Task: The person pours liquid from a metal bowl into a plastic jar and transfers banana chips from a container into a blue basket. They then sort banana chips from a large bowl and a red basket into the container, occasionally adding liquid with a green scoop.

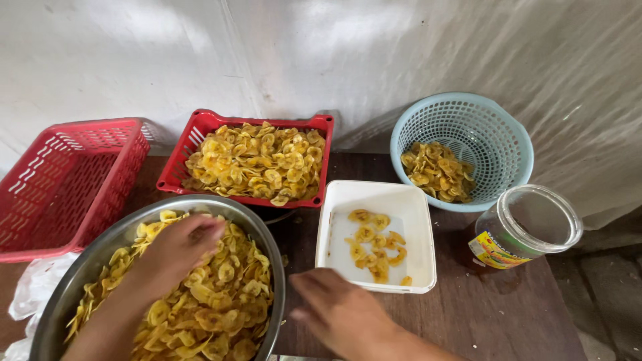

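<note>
A large steel bowl point(267, 234) at the lower left is heaped with yellow banana chips point(221, 307). My left hand point(177, 251) rests on the chips inside it, fingers curled down into the pile. My right hand point(338, 311) hovers over the brown table just right of the bowl, below a white rectangular tray point(338, 207). Its fingers are bent; whether it holds a chip is hidden. Several chips point(376, 244) lie in the tray.
A red crate point(321, 127) full of chips stands behind the bowl. An empty red basket point(67, 180) is at the left. A light blue round basket point(481, 120) with chips is at the back right, and a tilted clear jar point(528, 227) lies beside it. White plastic point(30, 287) lies at the left edge.
</note>
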